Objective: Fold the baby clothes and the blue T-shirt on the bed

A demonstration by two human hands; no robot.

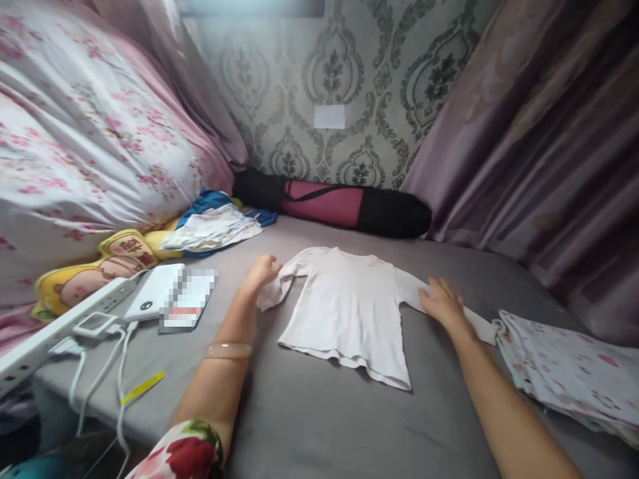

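A small white long-sleeved shirt (349, 309) lies spread on the grey bed surface, neckline away from me and hem toward me. At its left sleeve, my left hand (263, 271) has its fingers closed on the cloth, and that sleeve bends down toward the cuff. My right hand (442, 299) lies over the other sleeve with fingers extended and somewhat apart. The cuff of that sleeve shows beyond the hand, reaching a stack of folded printed cloth (569, 362). The shirt's hem is a little wavy.
White and blue clothes (219, 223) lie at the back left near a yellow plush item (124, 256). Closer are a power bank (154, 293), a power strip (64, 329), cables and a yellow strip (143, 388). A black and maroon bag (324, 203) rests along the wall.
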